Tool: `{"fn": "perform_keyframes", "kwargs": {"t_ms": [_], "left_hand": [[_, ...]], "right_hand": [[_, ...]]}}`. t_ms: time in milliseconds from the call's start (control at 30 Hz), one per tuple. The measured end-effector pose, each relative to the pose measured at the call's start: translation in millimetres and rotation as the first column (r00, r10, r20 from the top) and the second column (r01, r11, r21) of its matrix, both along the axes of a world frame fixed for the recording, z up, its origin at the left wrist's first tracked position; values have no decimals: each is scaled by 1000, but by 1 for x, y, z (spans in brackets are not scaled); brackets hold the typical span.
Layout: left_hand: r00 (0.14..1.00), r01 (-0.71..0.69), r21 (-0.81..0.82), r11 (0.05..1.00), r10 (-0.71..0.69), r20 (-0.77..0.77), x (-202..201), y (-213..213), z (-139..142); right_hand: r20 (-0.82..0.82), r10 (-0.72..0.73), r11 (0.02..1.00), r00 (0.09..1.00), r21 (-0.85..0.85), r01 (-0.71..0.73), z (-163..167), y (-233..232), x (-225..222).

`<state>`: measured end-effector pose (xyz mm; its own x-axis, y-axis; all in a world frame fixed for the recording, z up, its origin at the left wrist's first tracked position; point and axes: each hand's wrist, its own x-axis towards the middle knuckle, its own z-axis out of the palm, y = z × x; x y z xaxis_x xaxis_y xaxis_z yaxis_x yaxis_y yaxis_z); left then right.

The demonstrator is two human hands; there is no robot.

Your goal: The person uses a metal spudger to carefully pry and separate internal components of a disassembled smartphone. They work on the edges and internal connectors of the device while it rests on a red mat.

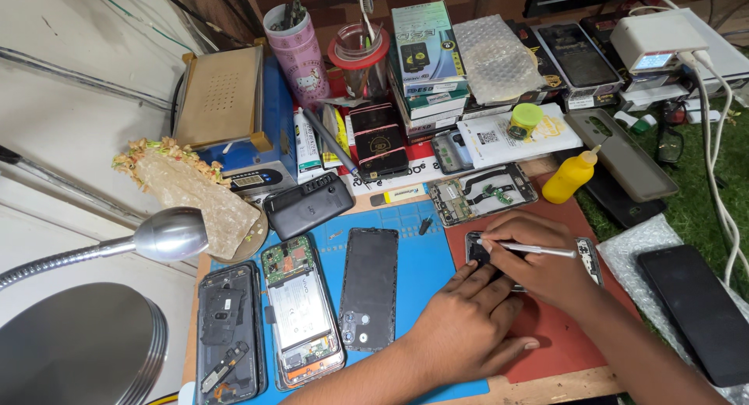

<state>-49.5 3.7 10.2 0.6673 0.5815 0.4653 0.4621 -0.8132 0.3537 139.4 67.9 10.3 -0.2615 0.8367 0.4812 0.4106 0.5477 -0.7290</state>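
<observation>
You are sitting at a phone repair bench, a small workshop crowded with stripped handsets. Opened phones (300, 311) are lying with their boards and batteries showing on a blue work mat (425, 272), and a red mat (546, 335) is lying beside it. A screen-separating hot plate (222, 97) is standing at the back, with stacked parts boxes (425, 62), a cup of tools (296, 50), a yellow squeeze bottle (569, 177) and a gooseneck lamp (168, 235) crowding around.

Blue mat (425, 253), red mat (550, 339), yellow bottle (568, 179), pink cup (299, 55).
</observation>
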Motion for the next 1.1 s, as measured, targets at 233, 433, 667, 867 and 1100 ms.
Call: {"fn": "perform_keyframes", "kwargs": {"t_ms": [233,433,667,867,1100], "left_hand": [[1000,-1,9,1000,1,-9,0,0,-1],[1000,3,5,1000,-3,4,-1,0,1],[999,11,-33,999,-12,-43,-1,1,0],[1000,14,18,1000,-14,-2,-1,1,0],[1000,-2,39,999,3,-12,-1,1,0]], "right_hand": [[50,-20,1000,999,24,19,3,-3,-2],[45,-11,995,999,101,6,2,-4,-5],[104,-34,983,994,182,15,3,-7,-8],[58,-73,983,996,176,61,4,-5,-4],[8,-8,1000,1000,22,7,2,-2,-1]]}}
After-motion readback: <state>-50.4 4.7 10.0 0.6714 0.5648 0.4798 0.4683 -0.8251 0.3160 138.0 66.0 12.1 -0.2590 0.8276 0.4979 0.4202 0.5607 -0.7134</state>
